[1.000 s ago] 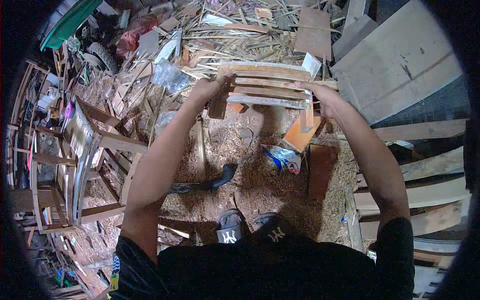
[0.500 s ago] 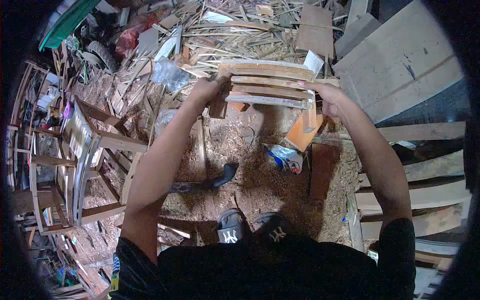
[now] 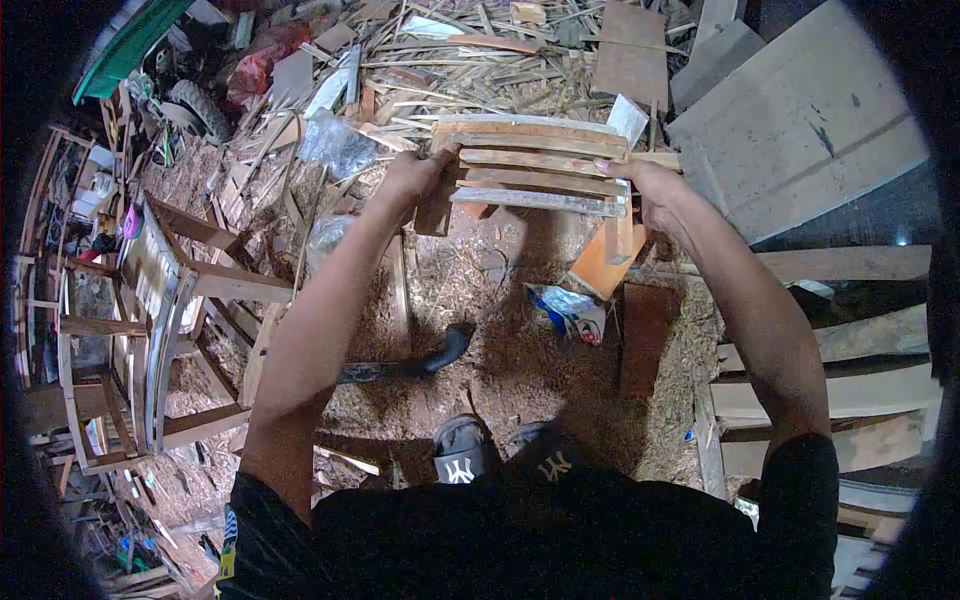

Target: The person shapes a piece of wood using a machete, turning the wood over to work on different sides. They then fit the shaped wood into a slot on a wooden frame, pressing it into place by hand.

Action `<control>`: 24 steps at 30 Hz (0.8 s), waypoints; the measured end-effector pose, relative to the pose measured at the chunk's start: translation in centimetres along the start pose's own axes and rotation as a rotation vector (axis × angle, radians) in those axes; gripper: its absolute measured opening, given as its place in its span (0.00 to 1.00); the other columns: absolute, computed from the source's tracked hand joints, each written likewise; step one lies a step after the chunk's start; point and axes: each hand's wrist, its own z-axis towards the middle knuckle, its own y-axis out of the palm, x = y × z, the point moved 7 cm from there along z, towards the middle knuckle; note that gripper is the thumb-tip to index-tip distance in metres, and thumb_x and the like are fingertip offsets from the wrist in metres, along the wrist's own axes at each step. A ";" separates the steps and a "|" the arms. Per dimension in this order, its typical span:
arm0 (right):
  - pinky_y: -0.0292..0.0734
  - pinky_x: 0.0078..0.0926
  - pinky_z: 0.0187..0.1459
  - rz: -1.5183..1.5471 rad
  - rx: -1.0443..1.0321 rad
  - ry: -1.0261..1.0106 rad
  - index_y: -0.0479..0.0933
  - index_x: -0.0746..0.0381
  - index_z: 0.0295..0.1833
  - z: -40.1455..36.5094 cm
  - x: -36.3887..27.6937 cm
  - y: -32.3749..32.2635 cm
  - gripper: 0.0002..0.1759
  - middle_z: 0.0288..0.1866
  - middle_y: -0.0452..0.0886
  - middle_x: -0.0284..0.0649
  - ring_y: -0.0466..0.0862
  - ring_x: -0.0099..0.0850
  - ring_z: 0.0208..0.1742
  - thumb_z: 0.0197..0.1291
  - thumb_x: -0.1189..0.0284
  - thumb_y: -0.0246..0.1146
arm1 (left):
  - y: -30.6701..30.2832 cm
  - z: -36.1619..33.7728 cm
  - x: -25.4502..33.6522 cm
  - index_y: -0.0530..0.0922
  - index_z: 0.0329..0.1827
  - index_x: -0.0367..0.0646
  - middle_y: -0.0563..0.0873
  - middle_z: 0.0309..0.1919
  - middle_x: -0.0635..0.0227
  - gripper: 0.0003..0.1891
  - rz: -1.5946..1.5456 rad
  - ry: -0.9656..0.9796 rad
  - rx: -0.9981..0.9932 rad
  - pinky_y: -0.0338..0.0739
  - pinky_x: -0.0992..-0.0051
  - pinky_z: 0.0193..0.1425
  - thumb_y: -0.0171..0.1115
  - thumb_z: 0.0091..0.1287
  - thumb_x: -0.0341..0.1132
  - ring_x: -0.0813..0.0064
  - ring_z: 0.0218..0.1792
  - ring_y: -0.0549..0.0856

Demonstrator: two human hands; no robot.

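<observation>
A slatted wooden frame (image 3: pixel 540 160), with several slightly curved slats between two end pieces, is held out in front of me above the floor. My left hand (image 3: pixel 415 178) is closed round its left end, thumb on top. At the opposite end, my right hand (image 3: pixel 648 182) grips the frame, with its thumb lying over a slat. The undersides of both grips are hidden. Below the right end lies an orange-brown board (image 3: pixel 607 258), and a crumpled plastic packet (image 3: pixel 568 312) rests close to it.
Sawdust covers the floor (image 3: pixel 500 390). Wood offcuts (image 3: pixel 480 70) are heaped at the back. A wooden chair frame (image 3: pixel 165 310) stands on the left. Large panels (image 3: pixel 800 120) lean at the right, above curved slats (image 3: pixel 830 390). A dark curved object (image 3: pixel 445 350) lies before my feet.
The frame has tilted very slightly, showing a bit more of its far slats. Both hands keep their hold; my right thumb has shifted a little to the left.
</observation>
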 end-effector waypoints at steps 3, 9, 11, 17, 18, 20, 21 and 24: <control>0.74 0.52 0.56 -0.019 0.027 0.007 0.69 0.61 0.67 -0.7 -0.1 0.0 0.37 0.60 0.77 0.45 0.78 0.38 0.58 0.58 0.55 0.73 | 0.1 -1.2 1.2 0.84 0.47 0.30 0.89 0.38 0.60 0.29 -0.081 0.035 -0.006 0.80 0.72 0.41 0.68 0.65 0.55 0.71 0.35 0.87; 0.74 0.49 0.60 -0.008 0.049 0.003 0.68 0.61 0.69 -0.6 0.1 -0.2 0.39 0.62 0.77 0.45 0.79 0.38 0.60 0.57 0.56 0.74 | -0.5 0.1 0.3 0.84 0.50 0.31 0.89 0.42 0.51 0.37 0.149 -0.009 0.039 0.80 0.66 0.49 0.63 0.61 0.64 0.61 0.42 0.89; 0.74 0.49 0.61 0.007 0.036 -0.022 0.67 0.60 0.69 -0.9 -0.3 0.0 0.40 0.62 0.77 0.44 0.79 0.38 0.60 0.56 0.55 0.74 | -0.9 -0.3 0.7 0.84 0.50 0.31 0.89 0.43 0.50 0.38 0.231 -0.010 0.099 0.80 0.66 0.50 0.63 0.60 0.64 0.60 0.43 0.89; 0.75 0.47 0.61 -0.110 0.137 0.014 0.67 0.59 0.70 0.6 0.4 -1.5 0.43 0.63 0.77 0.43 0.79 0.38 0.60 0.56 0.46 0.71 | -0.9 1.5 -0.6 0.81 0.52 0.26 0.88 0.45 0.46 0.43 0.194 0.033 0.074 0.80 0.64 0.52 0.60 0.61 0.68 0.57 0.48 0.88; 0.73 0.48 0.63 -0.059 0.057 0.010 0.67 0.58 0.71 -0.4 -0.2 -0.4 0.44 0.64 0.77 0.43 0.78 0.38 0.61 0.56 0.44 0.70 | -0.8 3.8 -2.4 0.80 0.54 0.24 0.86 0.49 0.44 0.46 0.145 0.028 0.040 0.79 0.63 0.54 0.60 0.60 0.69 0.55 0.51 0.86; 0.71 0.49 0.64 -0.010 -0.023 0.005 0.66 0.58 0.71 -1.2 -1.1 0.6 0.46 0.64 0.77 0.44 0.77 0.38 0.62 0.55 0.42 0.69 | -0.7 4.6 -2.7 0.78 0.56 0.22 0.84 0.52 0.42 0.49 0.095 0.024 0.007 0.78 0.62 0.56 0.59 0.60 0.71 0.53 0.55 0.85; 0.71 0.49 0.64 -0.067 0.035 0.028 0.65 0.57 0.72 -1.2 -1.2 0.3 0.47 0.65 0.76 0.44 0.77 0.39 0.62 0.54 0.40 0.69 | -1.0 3.8 -1.6 0.80 0.55 0.28 0.86 0.50 0.47 0.44 0.156 -0.027 0.059 0.80 0.60 0.53 0.59 0.62 0.70 0.57 0.50 0.86; 0.72 0.51 0.62 -0.169 0.136 0.065 0.64 0.56 0.73 -1.7 -1.7 0.0 0.50 0.65 0.75 0.45 0.77 0.39 0.62 0.52 0.38 0.68 | -1.5 2.7 0.7 0.82 0.53 0.31 0.87 0.47 0.51 0.41 0.261 -0.072 0.140 0.81 0.59 0.51 0.60 0.63 0.69 0.60 0.46 0.88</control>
